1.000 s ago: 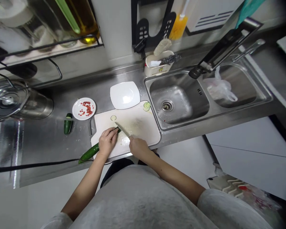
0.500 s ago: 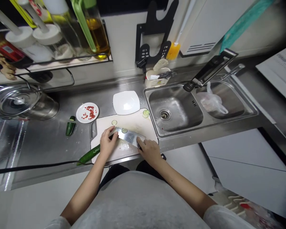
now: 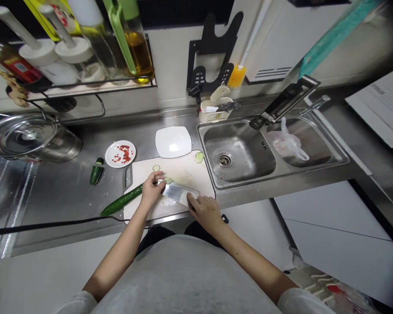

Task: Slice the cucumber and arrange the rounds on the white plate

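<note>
A long green cucumber (image 3: 122,200) lies slantwise over the left edge of the white cutting board (image 3: 190,170). My left hand (image 3: 152,189) is curled over its right end, and the fingers hide that end. My right hand (image 3: 205,211) grips a broad-bladed kitchen knife (image 3: 177,192), a finger lying along the blade; its handle is mostly hidden. The blade's far end is close to my left thumb. A thin cucumber slice (image 3: 167,180) shows at the blade's upper edge. One loose slice (image 3: 156,168) lies farther up the board, and several overlapping slices (image 3: 199,157) sit at its far right corner.
Behind the board stand a white square plate (image 3: 173,141) and a round plate (image 3: 110,159) with red chopped pieces. A cucumber piece (image 3: 96,174) and a steel pot (image 3: 62,146) are leftward. The double sink (image 3: 242,176) is right. A black cable (image 3: 52,225) crosses the counter.
My left hand and the cucumber have shifted slightly up and right, the cucumber now showing more of its length. The knife has moved a little down. The view has shifted slightly.
</note>
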Motion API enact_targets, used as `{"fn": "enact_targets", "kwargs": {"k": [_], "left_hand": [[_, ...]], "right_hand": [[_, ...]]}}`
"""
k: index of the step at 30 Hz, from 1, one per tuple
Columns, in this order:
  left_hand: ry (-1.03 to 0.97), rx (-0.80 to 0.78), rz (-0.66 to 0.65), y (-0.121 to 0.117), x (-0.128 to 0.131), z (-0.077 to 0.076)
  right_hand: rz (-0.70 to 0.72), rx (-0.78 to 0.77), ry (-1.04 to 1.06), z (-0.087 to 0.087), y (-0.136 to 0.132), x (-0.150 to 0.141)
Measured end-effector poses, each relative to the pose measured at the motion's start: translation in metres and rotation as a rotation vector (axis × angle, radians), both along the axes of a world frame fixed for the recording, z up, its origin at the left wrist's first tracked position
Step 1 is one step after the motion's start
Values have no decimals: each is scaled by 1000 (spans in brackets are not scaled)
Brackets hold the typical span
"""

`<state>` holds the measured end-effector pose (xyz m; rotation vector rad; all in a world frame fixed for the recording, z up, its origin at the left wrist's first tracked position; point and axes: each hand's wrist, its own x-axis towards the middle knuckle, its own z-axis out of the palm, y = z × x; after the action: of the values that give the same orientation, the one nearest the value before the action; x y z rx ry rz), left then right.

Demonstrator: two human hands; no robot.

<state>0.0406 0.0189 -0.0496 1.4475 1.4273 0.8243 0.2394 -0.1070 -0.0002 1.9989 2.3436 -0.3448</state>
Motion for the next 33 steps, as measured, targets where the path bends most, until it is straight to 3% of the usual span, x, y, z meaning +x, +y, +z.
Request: {"fn": "enact_targets", "kwargs": {"k": [5, 11, 14, 18, 22, 26, 33], "left_hand": [[-119, -49, 64, 7, 1, 0], [-182, -63, 115, 8, 3, 2], [-155, -19, 161, 12, -8, 6], [-57, 101, 340, 29, -31, 12], [-11, 73, 333, 47, -36, 13], [-83, 3, 240, 53, -9, 11], [-361, -235, -68, 65, 74, 2]], "right_hand": [[22, 53, 6, -3, -2, -3], [-42, -34, 6, -6, -5, 5], [-82, -90, 1, -8, -7, 13], [-129, -141, 4, -9, -9, 20], [-169, -168, 15, -9, -8, 23], [-189, -166, 25, -10, -6, 24], [-187, -172, 47, -14, -7, 22]]}}
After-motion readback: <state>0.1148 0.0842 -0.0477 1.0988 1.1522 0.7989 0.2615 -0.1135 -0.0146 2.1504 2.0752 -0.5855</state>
